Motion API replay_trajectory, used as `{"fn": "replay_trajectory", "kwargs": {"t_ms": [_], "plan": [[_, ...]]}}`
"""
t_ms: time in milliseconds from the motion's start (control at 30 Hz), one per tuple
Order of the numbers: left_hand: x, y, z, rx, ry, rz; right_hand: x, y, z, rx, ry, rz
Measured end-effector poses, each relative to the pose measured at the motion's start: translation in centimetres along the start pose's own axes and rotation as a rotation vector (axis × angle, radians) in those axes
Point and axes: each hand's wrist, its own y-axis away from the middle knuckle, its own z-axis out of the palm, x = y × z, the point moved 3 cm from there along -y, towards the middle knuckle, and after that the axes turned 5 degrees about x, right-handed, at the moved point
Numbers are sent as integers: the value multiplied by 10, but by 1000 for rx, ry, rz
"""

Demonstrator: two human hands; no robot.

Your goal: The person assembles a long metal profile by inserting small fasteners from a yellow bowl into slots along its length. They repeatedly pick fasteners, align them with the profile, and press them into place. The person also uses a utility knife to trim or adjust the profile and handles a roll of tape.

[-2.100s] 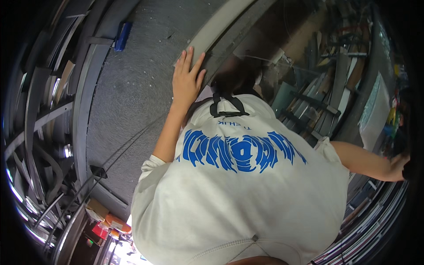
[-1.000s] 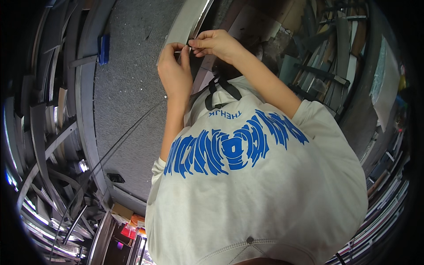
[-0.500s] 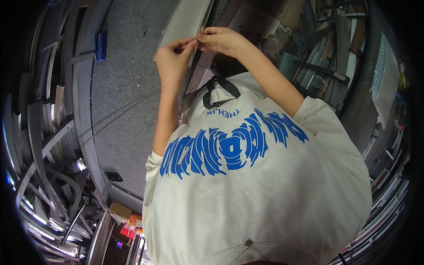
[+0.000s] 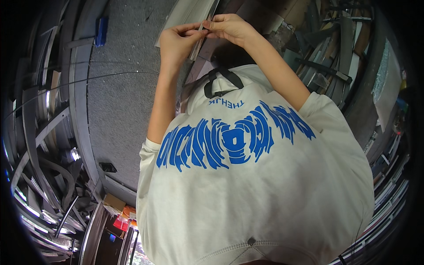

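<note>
My left hand (image 4: 173, 42) and my right hand (image 4: 231, 30) meet at the top centre, over the edge of a pale, long flat profile (image 4: 183, 15). Both have thumb and fingertips pinched together, nearly touching. What sits between the fingertips is small and dark, mostly covered by the fingers. A thin dark strand (image 4: 115, 75) runs in from the left across the grey carpeted bench (image 4: 123, 110) and passes out of sight at my left forearm. Whether it reaches my fingers, I cannot tell.
A blue block-like object (image 4: 101, 32) lies at the bench's left edge. Metal profiles and offcuts (image 4: 48, 132) crowd the left; more strips and scraps (image 4: 329, 57) pile up on the right. Orange and red packages (image 4: 123, 221) and a cardboard box (image 4: 114, 202) stand at lower left.
Both hands have moved slightly up and to the right, still pinched together. The thin strand has shifted upward and now stretches farther left across the bench edge.
</note>
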Motion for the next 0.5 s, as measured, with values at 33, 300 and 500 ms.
{"fn": "replay_trajectory", "kwargs": {"t_ms": [33, 300, 500], "plan": [[2, 2, 1, -4, 2, 53, 2, 1, 2, 19, -12, -34], [-1, 13, 20, 139, -45, 57, 27, 3, 23, 356, -111, -196], [-3, 16, 9, 148, -238, 157, 27, 6, 32, 323, -219, -86]]}}
